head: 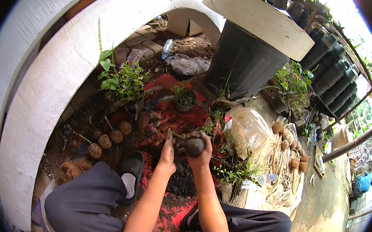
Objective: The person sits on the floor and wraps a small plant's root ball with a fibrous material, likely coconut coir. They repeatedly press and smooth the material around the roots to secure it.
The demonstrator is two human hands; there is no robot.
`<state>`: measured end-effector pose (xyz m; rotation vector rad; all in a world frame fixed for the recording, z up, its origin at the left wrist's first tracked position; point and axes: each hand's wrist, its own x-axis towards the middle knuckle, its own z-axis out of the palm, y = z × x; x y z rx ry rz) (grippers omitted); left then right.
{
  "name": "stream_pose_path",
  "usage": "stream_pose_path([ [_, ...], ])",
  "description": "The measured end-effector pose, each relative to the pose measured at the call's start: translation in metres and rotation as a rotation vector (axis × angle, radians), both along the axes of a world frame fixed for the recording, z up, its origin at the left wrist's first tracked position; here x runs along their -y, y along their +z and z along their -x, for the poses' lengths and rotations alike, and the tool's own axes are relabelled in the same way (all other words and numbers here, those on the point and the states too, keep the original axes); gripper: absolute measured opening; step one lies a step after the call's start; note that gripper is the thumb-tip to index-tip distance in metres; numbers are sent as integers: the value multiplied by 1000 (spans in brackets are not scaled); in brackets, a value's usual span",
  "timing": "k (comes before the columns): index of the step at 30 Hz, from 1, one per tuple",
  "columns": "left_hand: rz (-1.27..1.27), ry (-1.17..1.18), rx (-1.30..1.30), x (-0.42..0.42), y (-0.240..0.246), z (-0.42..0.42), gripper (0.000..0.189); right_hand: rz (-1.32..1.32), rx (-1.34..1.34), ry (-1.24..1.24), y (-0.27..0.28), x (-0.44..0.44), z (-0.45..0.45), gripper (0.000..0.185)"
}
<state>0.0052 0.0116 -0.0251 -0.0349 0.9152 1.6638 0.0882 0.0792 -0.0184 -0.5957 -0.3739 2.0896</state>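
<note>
My right hand (201, 151) is closed around a dark, round ball of soil (194, 147) with a plant stem at its upper left. My left hand (169, 153) stands upright beside it, soiled, palm turned towards the ball; whether it touches the ball or the stem is hard to tell. Below both hands lies a heap of dark soil (183, 179) on a red sheet (176, 215). To the left, several twine-wrapped plant balls (105, 141) lie on the ground, some with stems. Brown fibre (74, 169) is heaped near my left knee.
A flowering plant (125, 80) and a small potted plant (183, 99) stand ahead, before a white curved structure (80, 28) and a large black container (245, 61). On the right are a clear plastic sheet (252, 129), more round balls (286, 135) and stacked black pots (334, 76).
</note>
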Motion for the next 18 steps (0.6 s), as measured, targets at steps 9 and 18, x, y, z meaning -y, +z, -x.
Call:
stream_pose_path([
  [9, -568, -87, 401, 17, -6, 16, 54, -1607, 974, 119, 57, 17, 4, 40],
  [18, -148, 233, -193, 12, 18, 12, 54, -1569, 1466, 17, 34, 36, 21, 61],
])
